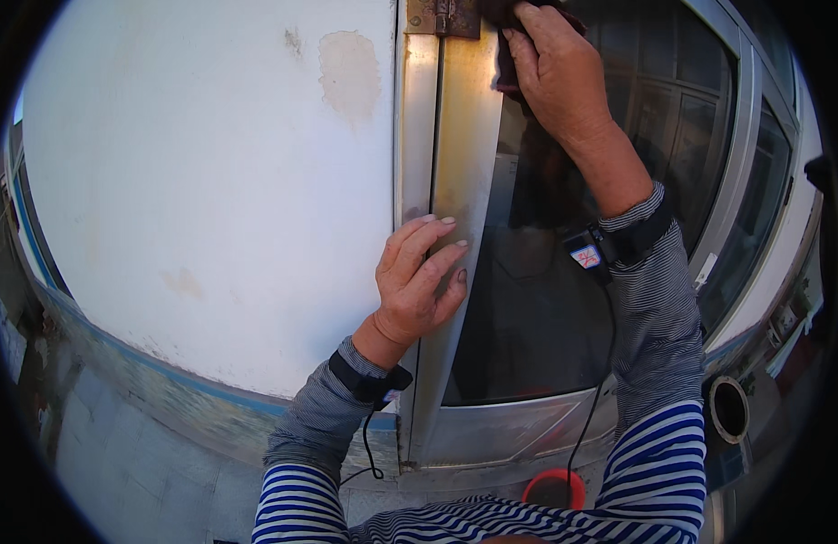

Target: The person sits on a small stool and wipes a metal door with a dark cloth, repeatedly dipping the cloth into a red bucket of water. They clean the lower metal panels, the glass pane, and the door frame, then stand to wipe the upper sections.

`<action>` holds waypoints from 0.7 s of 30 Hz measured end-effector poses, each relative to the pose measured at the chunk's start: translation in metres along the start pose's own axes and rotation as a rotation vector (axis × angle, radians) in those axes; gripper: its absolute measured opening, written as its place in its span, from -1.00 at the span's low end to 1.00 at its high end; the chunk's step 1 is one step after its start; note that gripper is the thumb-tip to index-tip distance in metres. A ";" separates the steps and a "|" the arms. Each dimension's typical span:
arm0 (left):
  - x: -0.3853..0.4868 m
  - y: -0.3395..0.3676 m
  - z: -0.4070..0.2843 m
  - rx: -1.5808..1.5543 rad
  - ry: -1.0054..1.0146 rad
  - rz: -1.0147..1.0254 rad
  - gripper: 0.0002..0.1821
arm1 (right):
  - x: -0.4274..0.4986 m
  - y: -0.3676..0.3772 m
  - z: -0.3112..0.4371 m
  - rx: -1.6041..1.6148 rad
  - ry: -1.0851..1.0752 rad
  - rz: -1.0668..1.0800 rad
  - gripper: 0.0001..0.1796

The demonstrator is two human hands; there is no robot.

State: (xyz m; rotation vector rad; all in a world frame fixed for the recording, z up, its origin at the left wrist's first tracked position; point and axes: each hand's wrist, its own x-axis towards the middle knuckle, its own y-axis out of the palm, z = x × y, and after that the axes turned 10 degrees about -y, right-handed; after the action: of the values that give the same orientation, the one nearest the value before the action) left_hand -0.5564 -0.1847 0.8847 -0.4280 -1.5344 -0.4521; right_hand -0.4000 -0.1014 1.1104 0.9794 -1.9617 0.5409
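Observation:
A metal-framed door with a dark glass pane (541,306) stands before me. At the top, my right hand (562,75) holds a dark red cloth (511,71) against the glass and the edge of the door's metal stile (468,122). Lower down, my left hand (422,282) has its fingers spread and slightly bent at the stile and the narrow gap beside it, holding nothing. A rusty hinge (445,17) joins door and frame just left of the cloth.
A white wall (222,170) with stained patches is on the left. A red bucket (575,489) stands on the floor near my body, and a round-rimmed container (730,410) is at the right. Black cables (599,387) hang from devices on both wrists.

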 end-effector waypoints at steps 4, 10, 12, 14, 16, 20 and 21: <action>-0.003 -0.029 0.007 -0.008 0.006 -0.021 -0.60 | -0.059 -0.006 0.045 -0.005 -0.052 0.100 -0.69; 0.004 -0.064 0.024 0.055 -0.069 -0.126 -0.57 | -0.173 -0.036 0.140 0.163 -0.180 0.455 -0.68; 0.005 -0.065 0.021 0.040 -0.080 -0.103 -0.57 | -0.191 -0.041 0.153 0.224 -0.255 0.514 -0.69; 0.008 -0.062 0.016 0.031 -0.077 -0.091 -0.57 | -0.185 -0.040 0.149 0.222 -0.270 0.508 -0.68; 0.010 -0.057 0.010 0.020 -0.087 -0.093 -0.57 | -0.154 -0.031 0.132 0.198 -0.243 0.478 -0.67; 0.011 -0.048 0.004 0.008 -0.147 -0.142 -0.59 | -0.065 -0.003 0.078 -0.023 -0.124 0.169 -0.49; 0.010 -0.047 0.004 0.010 -0.174 -0.156 -0.60 | -0.048 0.005 0.068 -0.103 -0.110 0.099 -0.57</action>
State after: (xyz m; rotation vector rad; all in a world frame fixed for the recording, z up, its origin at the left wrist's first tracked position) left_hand -0.5849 -0.2226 0.8941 -0.3486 -1.7457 -0.5390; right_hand -0.4229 -0.1238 1.0332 0.8678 -2.1225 0.4444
